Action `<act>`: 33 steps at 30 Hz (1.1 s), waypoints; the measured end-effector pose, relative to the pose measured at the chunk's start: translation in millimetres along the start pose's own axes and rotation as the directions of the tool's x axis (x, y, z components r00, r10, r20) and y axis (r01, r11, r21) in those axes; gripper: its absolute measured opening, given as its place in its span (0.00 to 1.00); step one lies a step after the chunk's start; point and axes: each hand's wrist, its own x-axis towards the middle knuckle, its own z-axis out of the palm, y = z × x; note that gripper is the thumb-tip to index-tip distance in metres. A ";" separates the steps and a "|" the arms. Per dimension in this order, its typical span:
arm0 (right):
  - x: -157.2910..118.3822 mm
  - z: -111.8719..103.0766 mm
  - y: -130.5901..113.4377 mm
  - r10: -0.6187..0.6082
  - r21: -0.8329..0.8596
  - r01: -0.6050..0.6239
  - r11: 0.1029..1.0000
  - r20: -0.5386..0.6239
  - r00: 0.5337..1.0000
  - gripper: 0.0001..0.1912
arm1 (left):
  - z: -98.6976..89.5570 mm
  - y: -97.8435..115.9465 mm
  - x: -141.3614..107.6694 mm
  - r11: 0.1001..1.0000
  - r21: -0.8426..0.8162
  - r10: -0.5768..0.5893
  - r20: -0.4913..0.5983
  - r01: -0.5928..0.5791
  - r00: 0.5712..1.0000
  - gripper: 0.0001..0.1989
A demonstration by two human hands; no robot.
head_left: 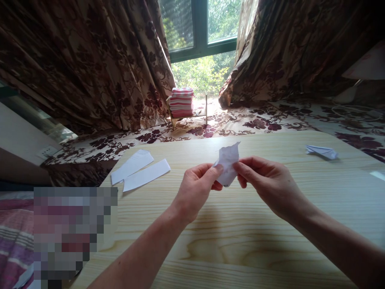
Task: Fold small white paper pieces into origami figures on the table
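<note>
A small, creased piece of white paper [229, 160] is held up above the wooden table [240, 241], its top edge uneven. My left hand [200, 182] pinches its left side, with the thumb laid on the front face. On the right side, my right hand [261, 174] grips the same paper between thumb and fingers. Both hands are closed on it, and the fingertips behind the sheet are partly hidden. A small dark spot shows at the paper's lower tip.
Two white paper strips [146, 175] lie at the table's left. A folded paper piece [321, 151] rests at the far right. Behind the table, striped folded cloths [181, 102] are stacked on a small stand by the window. Patterned curtains [120, 60] hang on both sides.
</note>
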 end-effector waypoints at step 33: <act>4.8 -5.2 -8.5 0.242 -0.029 -0.245 0.969 0.312 0.919 0.11 | 4.4 -1.8 -4.8 0.915 0.341 0.217 0.036 -0.216 0.975 0.10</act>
